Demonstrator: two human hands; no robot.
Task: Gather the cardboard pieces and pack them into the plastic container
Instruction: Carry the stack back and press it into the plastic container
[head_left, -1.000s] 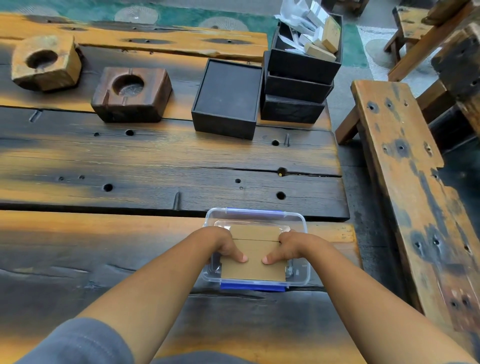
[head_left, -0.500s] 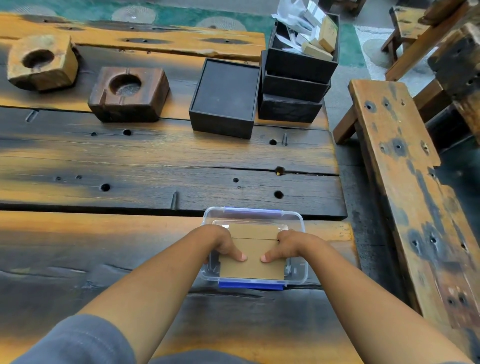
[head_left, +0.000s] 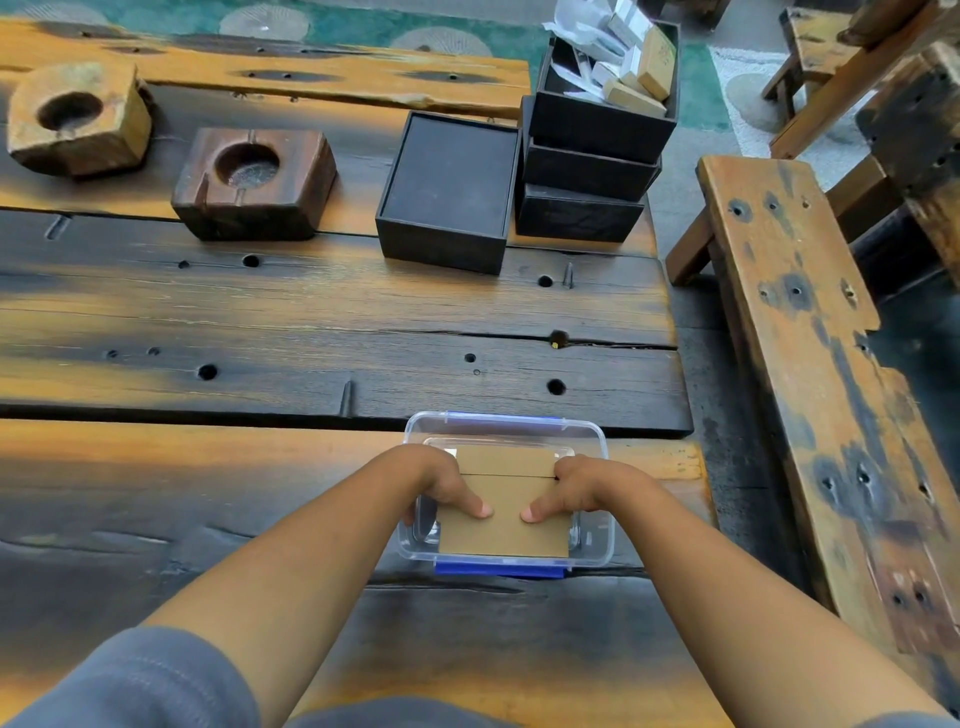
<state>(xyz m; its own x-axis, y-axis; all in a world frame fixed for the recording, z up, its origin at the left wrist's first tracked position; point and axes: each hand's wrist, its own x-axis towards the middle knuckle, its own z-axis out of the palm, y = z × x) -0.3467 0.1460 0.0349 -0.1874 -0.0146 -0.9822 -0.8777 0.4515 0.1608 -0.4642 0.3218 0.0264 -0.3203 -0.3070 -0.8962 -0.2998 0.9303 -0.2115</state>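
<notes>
Both hands, left (head_left: 447, 488) and right (head_left: 574, 491), grip the cardboard (head_left: 501, 525) edges, thumbs on top. Press evenly, keeping it level in the container (head_left: 506, 423).

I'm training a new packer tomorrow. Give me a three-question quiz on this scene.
1. True or false: both hands are touching the cardboard in the container.
2. Which colour are the container's clips? A red, B blue, C green.
3. Fill in: the stack of black boxes is ____ high.

Key: 1 true; 2 B; 3 three.
</notes>
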